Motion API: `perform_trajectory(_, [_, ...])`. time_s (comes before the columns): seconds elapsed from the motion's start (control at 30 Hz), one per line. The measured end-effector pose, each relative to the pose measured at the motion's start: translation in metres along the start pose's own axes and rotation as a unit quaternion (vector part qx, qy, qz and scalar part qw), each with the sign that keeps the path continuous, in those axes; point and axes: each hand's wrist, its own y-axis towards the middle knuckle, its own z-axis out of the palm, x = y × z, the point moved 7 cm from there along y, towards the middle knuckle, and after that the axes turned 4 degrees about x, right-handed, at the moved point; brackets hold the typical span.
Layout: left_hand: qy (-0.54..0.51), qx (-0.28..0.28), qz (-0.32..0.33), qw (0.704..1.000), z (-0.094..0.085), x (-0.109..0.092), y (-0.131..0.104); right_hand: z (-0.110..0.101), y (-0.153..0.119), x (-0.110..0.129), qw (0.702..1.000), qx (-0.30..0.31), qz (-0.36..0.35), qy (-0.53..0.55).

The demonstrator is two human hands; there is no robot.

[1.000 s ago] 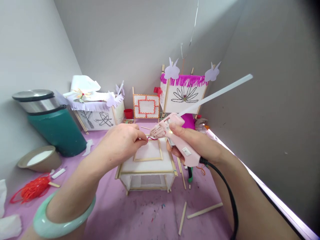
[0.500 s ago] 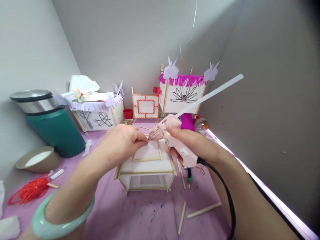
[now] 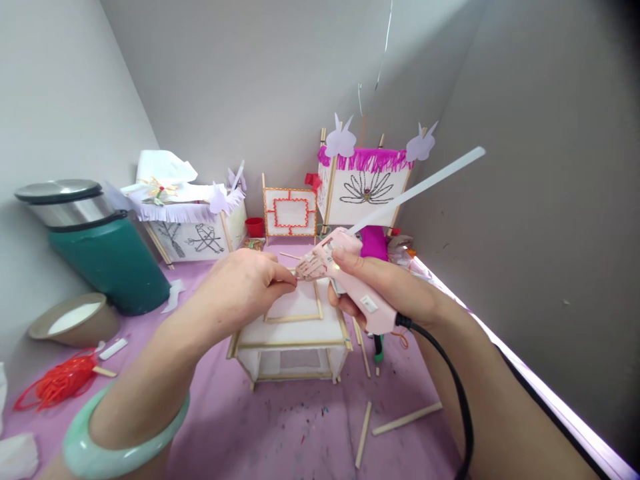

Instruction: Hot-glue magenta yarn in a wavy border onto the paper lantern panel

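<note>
Shifted toward 9 o'clock, the glue gun, gripped by the right hand, risked burning the left hand, pinched closed, contents unclear, through any slip.

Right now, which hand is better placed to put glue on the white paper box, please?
Probably the right hand: it grips the pink hot glue gun, nozzle over the box. The left hand, fingertips pinched beside the nozzle, has no gun.

Plain gray walls are met at corners behind a purple-covered bench; its right edge is brightly lit.
</note>
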Motion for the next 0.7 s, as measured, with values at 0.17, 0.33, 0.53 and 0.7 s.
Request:
perform_trajectory(0.17, [-0.005, 0.005, -0.002, 1.000, 0.0005, 0.0011, -0.0001, -0.0002, 0.0029, -0.0045, 0.999, 0.012, 0.000, 0.048])
perform_trajectory(0.33, [-0.012, 0.008, -0.002, 1.000, 0.0010, -0.0004, 0.0002, -0.0018, -0.0009, -0.0031, 0.999, 0.001, 0.011, 0.046])
perform_trajectory(0.53, [-0.012, 0.007, -0.013, 1.000, 0.0016, 0.0007, 0.0006, -0.0008, -0.0062, 0.0033, 0.998, -0.006, 0.025, 0.049])
perform_trajectory(0.7, [0.005, 0.002, -0.024, 1.000, 0.0009, 0.0039, -0.0003, -0.0032, -0.0065, -0.0004, 0.999, -0.001, 0.034, 0.037])
